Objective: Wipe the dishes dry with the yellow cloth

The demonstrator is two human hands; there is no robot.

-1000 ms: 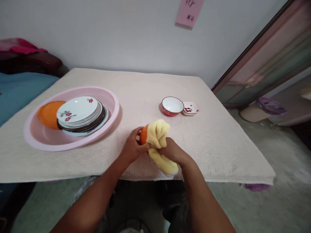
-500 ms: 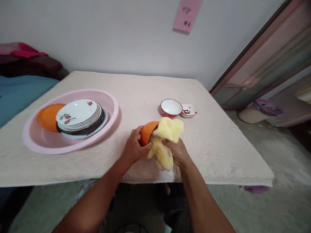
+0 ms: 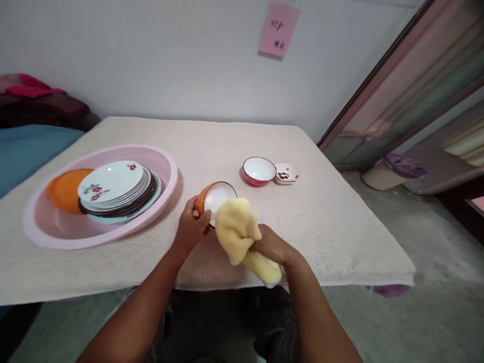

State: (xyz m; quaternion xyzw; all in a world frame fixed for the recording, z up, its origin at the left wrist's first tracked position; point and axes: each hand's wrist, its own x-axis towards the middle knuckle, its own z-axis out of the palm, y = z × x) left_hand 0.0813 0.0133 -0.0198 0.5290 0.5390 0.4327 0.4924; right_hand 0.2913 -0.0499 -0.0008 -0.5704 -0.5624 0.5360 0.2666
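My left hand (image 3: 191, 229) grips a small orange bowl (image 3: 216, 199) with a white inside, tilted so its opening faces me, just above the table's front part. My right hand (image 3: 273, 247) is closed on a bunched yellow cloth (image 3: 240, 234), held against the bowl's lower right rim. Part of the cloth hangs down past my right hand.
A pink basin (image 3: 166, 164) at the left holds a stack of plates (image 3: 117, 186) and an orange dish (image 3: 64, 189). A red bowl (image 3: 259, 171) and a small square dish (image 3: 287, 173) stand further back on the cloth-covered table (image 3: 340, 222). A pink note (image 3: 278, 30) hangs on the wall.
The bowl has turned in my left hand so its white inside now shows. The cloth has come off the bowl's top and moved down to its lower right edge.
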